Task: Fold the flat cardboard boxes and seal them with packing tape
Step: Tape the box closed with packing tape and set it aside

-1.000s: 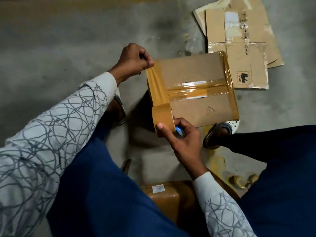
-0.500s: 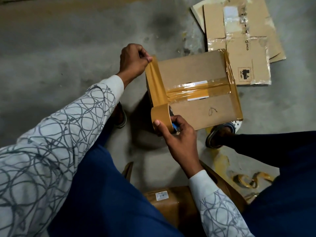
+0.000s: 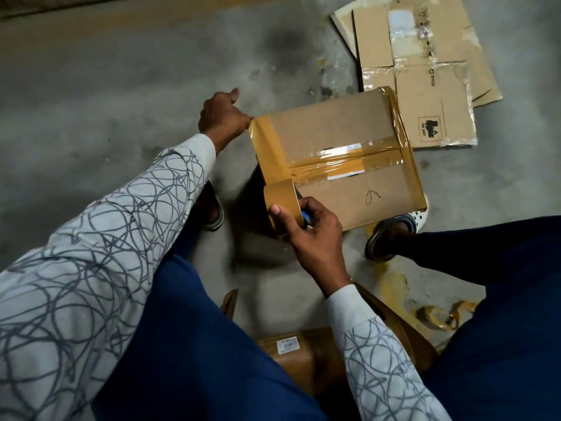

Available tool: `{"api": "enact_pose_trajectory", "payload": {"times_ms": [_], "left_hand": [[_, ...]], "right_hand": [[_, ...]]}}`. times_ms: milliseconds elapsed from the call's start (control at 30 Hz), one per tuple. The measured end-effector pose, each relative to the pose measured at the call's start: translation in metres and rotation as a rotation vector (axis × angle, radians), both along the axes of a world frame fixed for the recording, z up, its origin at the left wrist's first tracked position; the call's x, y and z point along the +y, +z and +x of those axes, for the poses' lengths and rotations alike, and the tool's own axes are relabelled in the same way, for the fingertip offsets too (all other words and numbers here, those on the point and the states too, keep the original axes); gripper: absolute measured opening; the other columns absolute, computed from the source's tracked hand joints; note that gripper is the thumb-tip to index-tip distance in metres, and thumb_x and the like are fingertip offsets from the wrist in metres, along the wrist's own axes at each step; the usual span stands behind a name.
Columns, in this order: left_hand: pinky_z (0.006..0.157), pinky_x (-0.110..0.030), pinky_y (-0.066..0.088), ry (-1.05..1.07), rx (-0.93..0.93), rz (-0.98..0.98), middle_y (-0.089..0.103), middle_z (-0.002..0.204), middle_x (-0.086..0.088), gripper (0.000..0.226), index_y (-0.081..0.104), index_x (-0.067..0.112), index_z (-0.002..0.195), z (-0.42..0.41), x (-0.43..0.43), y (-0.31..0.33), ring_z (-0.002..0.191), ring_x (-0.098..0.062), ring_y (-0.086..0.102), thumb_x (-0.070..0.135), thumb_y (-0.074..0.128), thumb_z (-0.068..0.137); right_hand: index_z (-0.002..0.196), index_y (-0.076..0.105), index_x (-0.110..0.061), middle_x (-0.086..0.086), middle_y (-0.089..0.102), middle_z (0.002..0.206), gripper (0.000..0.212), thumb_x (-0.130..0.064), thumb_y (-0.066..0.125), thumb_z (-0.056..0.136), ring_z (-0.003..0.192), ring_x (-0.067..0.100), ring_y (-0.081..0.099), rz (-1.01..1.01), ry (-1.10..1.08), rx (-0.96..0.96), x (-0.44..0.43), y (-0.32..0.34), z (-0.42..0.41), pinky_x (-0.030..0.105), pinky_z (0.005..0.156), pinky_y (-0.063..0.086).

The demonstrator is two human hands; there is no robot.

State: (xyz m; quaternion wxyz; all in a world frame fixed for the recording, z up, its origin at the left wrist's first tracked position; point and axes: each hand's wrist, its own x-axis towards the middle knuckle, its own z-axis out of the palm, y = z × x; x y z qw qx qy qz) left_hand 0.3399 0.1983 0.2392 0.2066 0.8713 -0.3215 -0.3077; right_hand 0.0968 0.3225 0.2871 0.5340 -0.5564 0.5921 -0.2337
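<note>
Brown tape [image 3: 268, 150] along box [image 3: 334, 126] edge

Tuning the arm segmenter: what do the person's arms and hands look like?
Left hand and right hand bare, no gloves or rings visible. Left sleeve and right sleeve: long, pale grey, dark grey scribbled-loop print, plain cuffs.

Showing stained grey concrete floor [image 3: 106, 86], left sandal [image 3: 214, 212] at nine o'clock, right sandal [image 3: 391, 235] at three, crumpled brown scraps [image 3: 440, 314] lying at four.
</note>
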Motion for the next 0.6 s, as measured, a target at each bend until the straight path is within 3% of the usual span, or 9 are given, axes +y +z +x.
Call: {"api": "enact_pose_trajectory", "payload": {"times_ms": [67,167,200,267,333,400,467,533,600], "left_hand": [[0.102,-0.035,0.049,0.006,-0.076,-0.010,0.063,0.134,0.002,0.057,0.059,0.037,0.135,-0.006,-0.002,0.007,0.122,-0.025,0.059,0.020,0.064,0.081],[0.097,-0.026,0.051,-0.041,-0.106,-0.101,0.071,0.118,0.006,0.033,0.077,0.033,0.099,-0.015,-0.006,0.025,0.113,-0.016,0.065,0.011,0.058,0.084],[0.095,-0.027,0.053,-0.109,-0.115,-0.099,0.074,0.112,0.005,0.029,0.078,0.029,0.095,-0.018,-0.005,0.030,0.108,-0.015,0.067,0.011,0.060,0.083],[0.092,-0.030,0.053,-0.327,-0.167,-0.034,0.074,0.110,-0.004,0.026,0.078,0.018,0.100,-0.027,0.003,0.036,0.107,-0.024,0.067,0.013,0.061,0.082],[0.090,-0.035,0.046,-0.578,-0.245,0.111,0.064,0.124,-0.019,0.029,0.067,0.007,0.114,-0.037,0.014,0.038,0.117,-0.038,0.058,0.019,0.057,0.090],[0.110,-0.040,0.033,-0.733,-0.244,0.230,0.030,0.157,-0.022,0.052,0.037,0.001,0.148,-0.044,0.023,0.032,0.143,-0.038,0.032,0.026,0.044,0.103],[0.121,-0.042,0.014,-0.789,-0.233,0.259,-0.002,0.166,-0.015,0.059,0.008,0.004,0.158,-0.045,0.027,0.028,0.153,-0.032,0.005,0.026,0.031,0.108],[0.122,-0.044,0.010,-0.785,-0.204,0.264,-0.008,0.166,-0.013,0.057,0.004,0.005,0.158,-0.045,0.029,0.029,0.153,-0.031,-0.002,0.025,0.025,0.109],[0.123,-0.051,0.010,-0.772,-0.183,0.279,-0.008,0.166,-0.011,0.056,0.004,0.007,0.159,-0.045,0.030,0.029,0.154,-0.030,-0.004,0.026,0.022,0.109]], "right_hand": [[0.091,0.071,-0.021,-0.011,0.072,0.086,0.031,-0.050,0.078,0.081,0.082,0.005,0.068,-0.003,0.014,0.010,0.002,0.000,-0.001,0.041,0.077,0.058],[0.091,0.071,-0.020,-0.011,0.072,0.085,0.029,-0.048,0.078,0.083,0.082,0.005,0.067,-0.004,0.013,0.005,0.002,0.000,-0.002,0.039,0.077,0.058],[0.090,0.070,-0.021,-0.010,0.072,0.085,0.029,-0.048,0.077,0.083,0.082,0.006,0.067,0.000,0.010,0.000,0.001,0.000,-0.002,0.040,0.077,0.058],[0.091,0.071,-0.022,-0.009,0.073,0.086,0.030,-0.050,0.076,0.083,0.083,0.007,0.069,0.022,0.006,-0.026,0.000,-0.002,-0.004,0.043,0.077,0.059],[0.092,0.071,-0.023,-0.010,0.073,0.087,0.030,-0.052,0.075,0.083,0.084,0.007,0.069,0.031,0.016,-0.040,0.000,-0.003,-0.005,0.044,0.077,0.060],[0.095,0.071,-0.025,-0.012,0.072,0.088,0.030,-0.053,0.074,0.083,0.085,0.004,0.068,0.025,0.040,-0.042,0.000,-0.002,-0.006,0.038,0.077,0.060],[0.096,0.072,-0.025,-0.013,0.072,0.088,0.028,-0.050,0.074,0.085,0.084,0.000,0.067,0.016,0.067,-0.041,0.000,0.000,-0.007,0.026,0.074,0.056],[0.097,0.073,-0.024,-0.013,0.073,0.090,0.029,-0.051,0.073,0.086,0.084,-0.001,0.067,0.026,0.074,-0.033,0.000,0.002,-0.010,0.022,0.073,0.055],[0.101,0.074,-0.023,-0.011,0.074,0.094,0.034,-0.054,0.071,0.086,0.089,0.001,0.068,0.076,0.071,-0.051,0.002,0.003,-0.011,0.031,0.079,0.060]]}}
